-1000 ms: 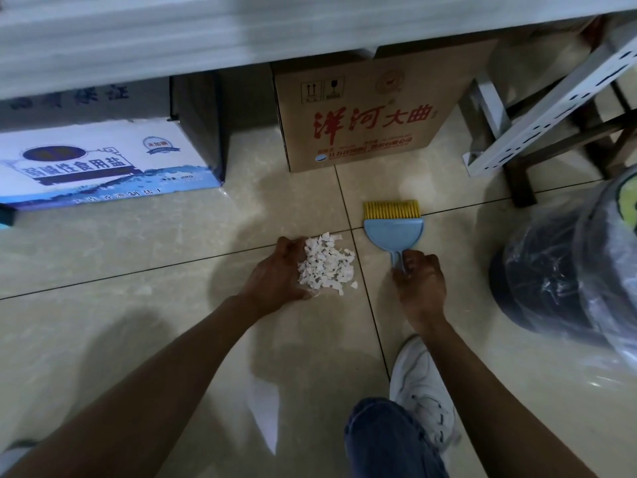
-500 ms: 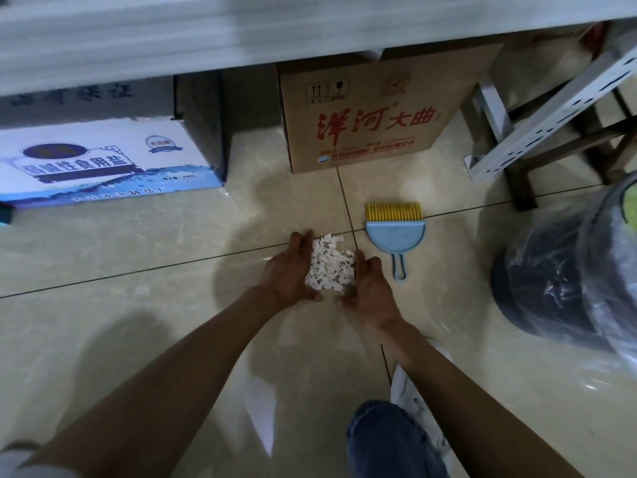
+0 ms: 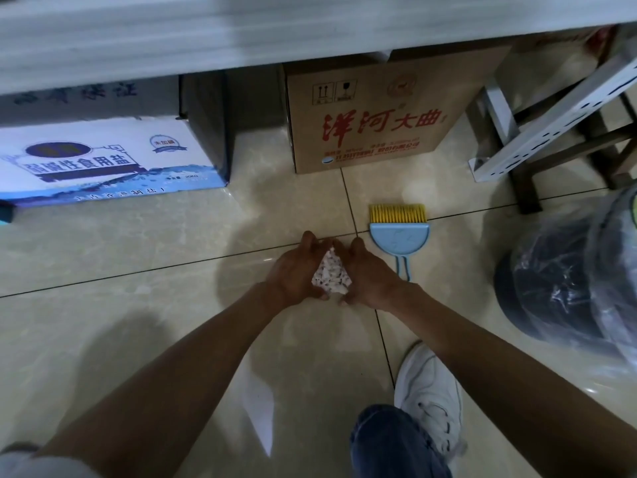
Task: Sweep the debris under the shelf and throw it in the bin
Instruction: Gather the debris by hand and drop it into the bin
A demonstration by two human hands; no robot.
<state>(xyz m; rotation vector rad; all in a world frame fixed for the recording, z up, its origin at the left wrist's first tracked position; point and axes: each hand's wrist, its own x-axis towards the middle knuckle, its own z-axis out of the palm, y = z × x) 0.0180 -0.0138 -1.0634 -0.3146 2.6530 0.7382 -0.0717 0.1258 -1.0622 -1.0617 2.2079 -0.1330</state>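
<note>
- Landmark: brown carton (image 3: 379,115) with red lettering, sitting on the floor (image 3: 120,322) under the shelf edge (image 3: 241,32).
- Debris (image 3: 331,279): pile of small white chips, on the floor just in front of the carton, slightly toward its left corner, on the tile seam.
- Left hand (image 3: 296,270): cupped against the left side of the pile, fingers curved round it, touching the chips. Grip is closed around debris.
- Right hand (image 3: 367,274): mirrors it on the right side, fingers curved round the pile, fingertips nearly meeting the left hand's at the far end. Grip likewise wrapped on debris.
- Pile is squeezed between both palms; can't tell if it is lifted off the floor.
- Brush (image 3: 400,232): blue body, yellow bristles, flat on the floor in front of the carton's right half, bristles pointing at the carton, handle pointing back. Just right of the right hand, not held.
- Bin (image 3: 565,277): dark, lined with a clear plastic bag, well right of the carton, past the brush.
- White-and-blue box (image 3: 103,160): left of the carton, also under the shelf.
- Slotted metal shelf leg (image 3: 551,122): right of the carton, tilted.
- White shoe (image 3: 427,401) and jeans knee (image 3: 393,443): nearest the camera, far side of the hands from the carton.
</note>
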